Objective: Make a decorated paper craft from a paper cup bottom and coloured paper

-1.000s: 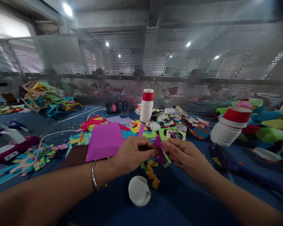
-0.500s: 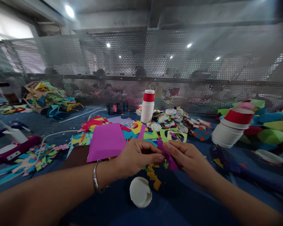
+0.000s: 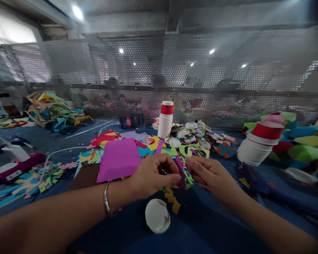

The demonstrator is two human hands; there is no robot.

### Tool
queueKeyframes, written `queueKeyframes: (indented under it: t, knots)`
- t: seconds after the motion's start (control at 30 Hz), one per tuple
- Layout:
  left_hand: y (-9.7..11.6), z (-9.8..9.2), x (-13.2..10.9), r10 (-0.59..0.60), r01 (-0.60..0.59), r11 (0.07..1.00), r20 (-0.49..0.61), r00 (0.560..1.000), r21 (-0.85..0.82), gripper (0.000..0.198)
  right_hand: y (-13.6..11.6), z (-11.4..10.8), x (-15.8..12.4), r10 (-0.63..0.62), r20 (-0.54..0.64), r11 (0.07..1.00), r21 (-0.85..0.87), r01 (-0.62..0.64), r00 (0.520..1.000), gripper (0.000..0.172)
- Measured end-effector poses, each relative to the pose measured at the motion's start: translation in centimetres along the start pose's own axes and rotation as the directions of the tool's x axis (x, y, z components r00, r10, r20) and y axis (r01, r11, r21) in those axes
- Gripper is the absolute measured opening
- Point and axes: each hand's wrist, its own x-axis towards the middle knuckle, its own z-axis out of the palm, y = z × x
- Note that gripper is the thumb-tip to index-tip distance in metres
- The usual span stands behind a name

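Note:
My left hand (image 3: 151, 174) pinches a small purple paper piece (image 3: 180, 172) between thumb and fingers, over the blue table (image 3: 201, 225). My right hand (image 3: 209, 175) is close on the right, its fingers curled together and its fingertips at the piece's upper edge. A silver bangle (image 3: 106, 199) sits on my left wrist. Below the hands lies a cut white paper cup (image 3: 157, 215) beside several orange paper scraps (image 3: 172, 201). A large magenta sheet (image 3: 118, 158) lies just left of my left hand.
A red-and-white cup stack (image 3: 165, 119) stands behind, with cut cup bottoms (image 3: 190, 132) around it. A second tilted cup stack (image 3: 258, 141) is at right by folded coloured paper (image 3: 299, 141). Scrap piles (image 3: 53, 107) and a pink device (image 3: 12, 167) lie left. A perforated screen (image 3: 175, 70) with people behind it closes the back.
The purple piece has turned more upright in my left hand's pinch. My right hand has drawn slightly back to the right, its fingers now at the piece's upper edge.

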Motion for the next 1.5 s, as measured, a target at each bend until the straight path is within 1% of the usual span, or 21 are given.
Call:
queueKeyframes:
  t: [0.07, 0.13, 0.2, 0.3, 0.4, 0.5, 0.63, 0.73, 0.8, 0.83, 0.9, 1.0, 1.03, 1.1, 1.17, 1.23, 1.37, 1.5]
  knots:
    - [-0.1, -0.2, 0.1, 0.043, -0.044, 0.999, -0.029, 0.999, -0.016, 0.027, 0.2, -0.2, 0.1, 0.003, -0.005, 1.0, -0.01, -0.003, 1.0, 0.048]
    - [-0.1, -0.4, 0.2, 0.067, -0.07, 0.995, -0.049, 0.997, -0.074, 0.034, 0.4, -0.4, 0.2, 0.003, -0.009, 1.0, -0.025, -0.004, 1.0, 0.049]
    - [-0.1, -0.6, 0.2, 0.056, -0.065, 0.99, -0.07, 0.996, -0.127, 0.044, 0.6, -0.5, 0.3, 0.007, -0.01, 0.999, -0.046, -0.007, 1.0, 0.049]
    - [0.2, -0.9, 0.2, 0.01, -0.027, 0.989, -0.117, 0.993, -0.147, 0.051, 0.7, -0.6, 0.5, 0.015, 0.001, 0.997, -0.081, -0.015, 1.0, 0.048]
    - [0.3, -1.1, 0.3, -0.027, 0.008, 0.994, -0.18, 0.983, -0.106, 0.049, 0.8, -0.7, 0.5, 0.011, -0.003, 0.995, -0.1, -0.011, 1.0, 0.048]
    - [0.4, -1.3, 0.4, -0.028, 0.018, 0.999, -0.22, 0.975, -0.046, 0.036, 0.6, -0.8, 0.4, -0.013, -0.041, 0.995, -0.103, 0.009, 0.999, 0.049]
    - [0.3, -1.3, 0.5, -0.002, 0.008, 0.999, -0.185, 0.983, 0.036, 0.022, 0.3, -0.6, 0.3, -0.048, -0.073, 0.992, -0.119, 0.039, 0.996, 0.046]
    - [0.1, -1.3, 0.5, 0.015, 0.001, 0.991, -0.114, 0.993, 0.133, 0.014, 0.0, -0.4, 0.2, -0.076, -0.063, 0.987, -0.143, 0.066, 0.995, 0.039]
    - [0.1, -1.3, 0.4, 0.017, -0.005, 0.986, -0.067, 0.998, 0.168, 0.014, -0.2, -0.3, 0.2, -0.098, -0.044, 0.984, -0.154, 0.09, 0.994, 0.037]
    - [0.1, -1.3, 0.4, 0.012, -0.002, 0.987, -0.06, 0.998, 0.16, 0.016, -0.3, -0.2, 0.2, -0.108, -0.032, 0.983, -0.156, 0.101, 0.994, 0.037]
    - [0.3, -1.3, 0.4, 0.0, 0.008, 0.996, -0.086, 0.996, 0.085, 0.023, -0.5, -0.1, 0.2, -0.122, -0.014, 0.98, -0.161, 0.119, 0.992, 0.036]
    - [0.6, -1.1, 0.4, -0.045, 0.027, 0.99, -0.126, 0.991, -0.14, 0.042, -0.7, -0.1, 0.1, -0.139, -0.013, 0.976, -0.173, 0.134, 0.99, 0.034]
    - [0.7, -0.9, 0.4, -0.072, 0.045, 0.975, -0.121, 0.99, -0.219, 0.044, -0.7, -0.1, 0.1, -0.143, -0.017, 0.974, -0.177, 0.138, 0.99, 0.034]
    - [0.8, -0.7, 0.4, -0.127, 0.091, 0.942, -0.092, 0.988, -0.322, 0.037, -0.8, 0.0, 0.1, -0.149, -0.024, 0.973, -0.184, 0.142, 0.988, 0.034]
    - [0.8, -0.5, 0.4, -0.159, 0.125, 0.929, -0.072, 0.985, -0.348, 0.025, -0.9, 0.0, 0.1, -0.153, -0.026, 0.97, -0.194, 0.145, 0.988, 0.034]
    - [0.8, -0.4, 0.4, -0.176, 0.139, 0.93, -0.081, 0.981, -0.34, 0.019, -1.0, -0.1, 0.0, -0.15, -0.022, 0.967, -0.212, 0.142, 0.988, 0.035]
    - [0.8, -0.9, 0.5, -0.195, 0.139, 0.931, -0.138, 0.971, -0.337, 0.015, -1.0, -0.3, 0.0, -0.138, 0.008, 0.941, -0.311, 0.133, 0.99, 0.038]
    - [0.9, -0.9, 0.4, -0.174, 0.107, 0.931, -0.166, 0.971, -0.35, 0.016, -0.8, -0.2, -0.1, -0.144, 0.041, 0.917, -0.369, 0.149, 0.989, 0.042]
